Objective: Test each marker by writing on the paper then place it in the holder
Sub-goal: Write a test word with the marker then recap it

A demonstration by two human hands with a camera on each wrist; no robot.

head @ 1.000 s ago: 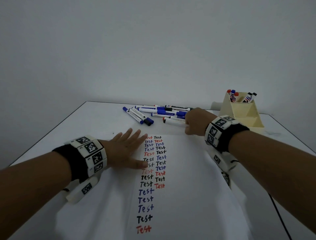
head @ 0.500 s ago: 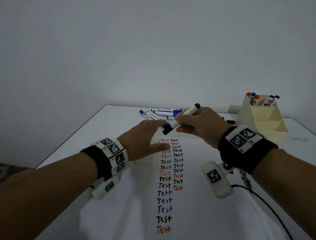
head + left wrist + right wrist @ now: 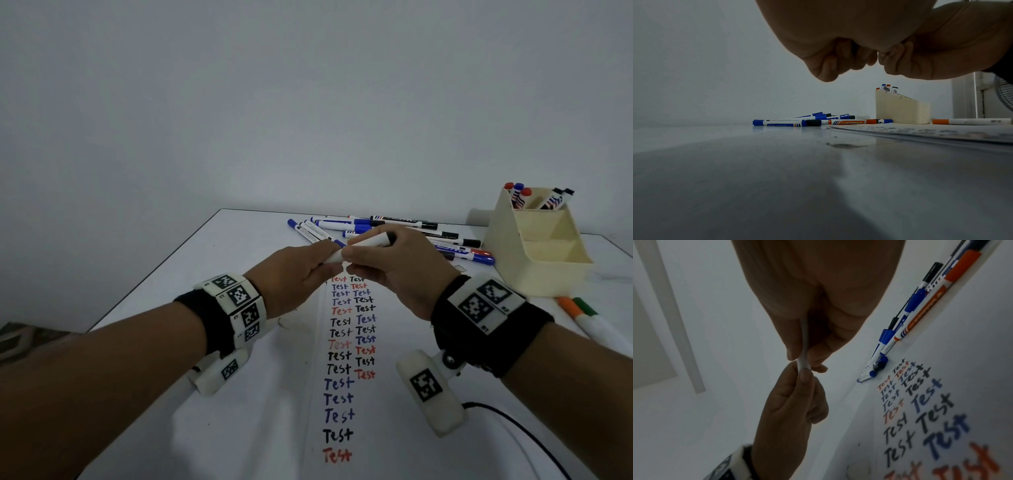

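Since the earlier frame, both hands have met at frame centre above the paper: right hand grips the marker barrel, left hand pinches its lower-left end.

A plain pale grey wall rises beyond the hands, behind a smooth white rectangular table in dim, even light. Off to the right, a round wire-grilled fan (partly cropped) stands beside a white frame.
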